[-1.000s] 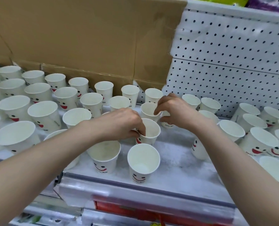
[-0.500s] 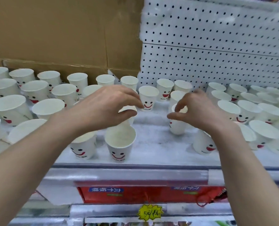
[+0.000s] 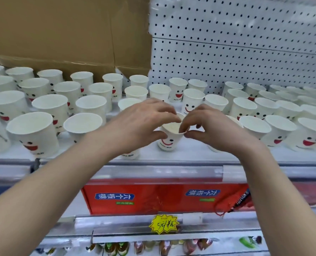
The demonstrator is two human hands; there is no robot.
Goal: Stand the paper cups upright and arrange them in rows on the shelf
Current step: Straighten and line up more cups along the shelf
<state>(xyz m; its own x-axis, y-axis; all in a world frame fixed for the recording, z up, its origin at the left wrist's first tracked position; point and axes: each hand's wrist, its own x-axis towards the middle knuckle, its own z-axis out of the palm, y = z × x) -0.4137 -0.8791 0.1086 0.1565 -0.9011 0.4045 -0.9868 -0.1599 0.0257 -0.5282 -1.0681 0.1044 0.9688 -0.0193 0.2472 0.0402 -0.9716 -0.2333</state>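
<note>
With left hand (image 3: 140, 124) and right hand (image 3: 214, 130), pinches opposite sides of one rim. Looks mostly done across the shelf (image 3: 188, 154): shows paper cups (image 3: 90, 106) upright at left and right, none seen lying, yet in loose, uneven rows. Leaves straightening, beginning with the pinched cup (image 3: 169, 143), upright at the near edge, centre.
</note>
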